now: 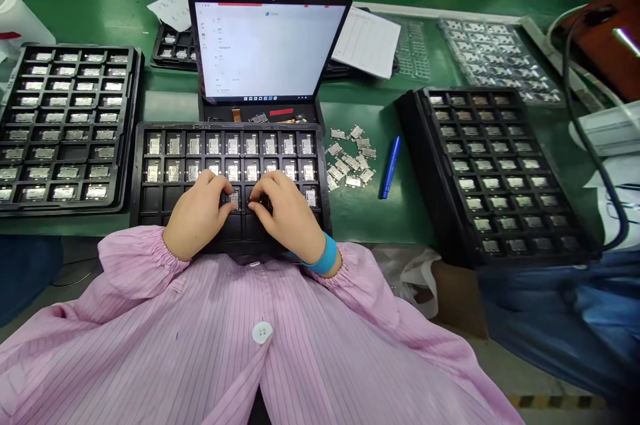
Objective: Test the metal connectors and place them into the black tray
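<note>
A black compartment tray (137, 175) lies in front of me, its two far rows filled with small silver metal modules (233, 143). Over the third row, the thumb and forefinger of my left hand (196, 215) pinch one small metal module (233, 199). Just to its right, my right hand (293, 215), with a blue band (327, 255) at the wrist, has thumb and forefinger closed low over the tray. What sits between those right fingertips, if anything, is hidden. Another module (311, 197) rests in the third row at the right end.
Loose metal modules (353, 161) and a blue marker (391, 167) lie right of the tray. An open laptop (270, 51) stands behind it. Filled trays stand at left (133, 111) and, stacked, at right (425, 165). Papers (367, 41) and a clear blister tray (500, 58) lie farther back.
</note>
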Motion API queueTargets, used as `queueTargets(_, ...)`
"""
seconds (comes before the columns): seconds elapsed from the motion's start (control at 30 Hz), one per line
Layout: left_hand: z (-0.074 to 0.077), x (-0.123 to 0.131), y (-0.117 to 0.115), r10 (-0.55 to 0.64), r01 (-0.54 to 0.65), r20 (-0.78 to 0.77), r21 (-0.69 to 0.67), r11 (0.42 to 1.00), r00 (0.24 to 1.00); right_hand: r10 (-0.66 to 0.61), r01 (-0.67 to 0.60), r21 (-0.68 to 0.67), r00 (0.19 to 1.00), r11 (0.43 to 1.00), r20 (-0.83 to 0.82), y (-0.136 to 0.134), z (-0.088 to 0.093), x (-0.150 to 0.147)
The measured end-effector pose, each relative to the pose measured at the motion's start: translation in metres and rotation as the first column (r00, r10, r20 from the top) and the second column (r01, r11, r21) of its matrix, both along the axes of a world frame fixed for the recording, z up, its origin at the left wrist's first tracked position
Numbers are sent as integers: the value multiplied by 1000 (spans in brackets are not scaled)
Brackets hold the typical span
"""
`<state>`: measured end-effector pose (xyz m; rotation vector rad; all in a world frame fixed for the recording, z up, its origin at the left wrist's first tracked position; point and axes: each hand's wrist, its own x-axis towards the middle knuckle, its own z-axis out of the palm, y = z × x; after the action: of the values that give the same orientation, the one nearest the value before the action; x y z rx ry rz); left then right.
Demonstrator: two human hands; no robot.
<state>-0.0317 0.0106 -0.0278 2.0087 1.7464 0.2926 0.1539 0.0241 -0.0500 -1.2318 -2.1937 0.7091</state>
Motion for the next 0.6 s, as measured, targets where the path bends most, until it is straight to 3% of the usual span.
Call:
queueTargets(0.13,-5,1,-5,4,-7,91,38,999,996,16,-26,-91,994,996,-108,-5,-4,3)
queueTargets(0.27,-5,-1,-11,80,-80,279,-13,997,957,-122,76,-190,961,979,-247,-12,-4,6)
queueTargets(0.37,5,-4,-15,159,-104,594,-125,987,788,-210,129,-229,903,965,-376,-18,10,8)
queueTargets(0.47,19,-4,-17,241,6,790,-295,955,564,-215,38,-340,839,940,-501,-24,30,9)
queueTargets(0.6,29,1,-23,314,136,823,-420,897,474,-236,-89,-464,767,881,-597,-31,41,8)
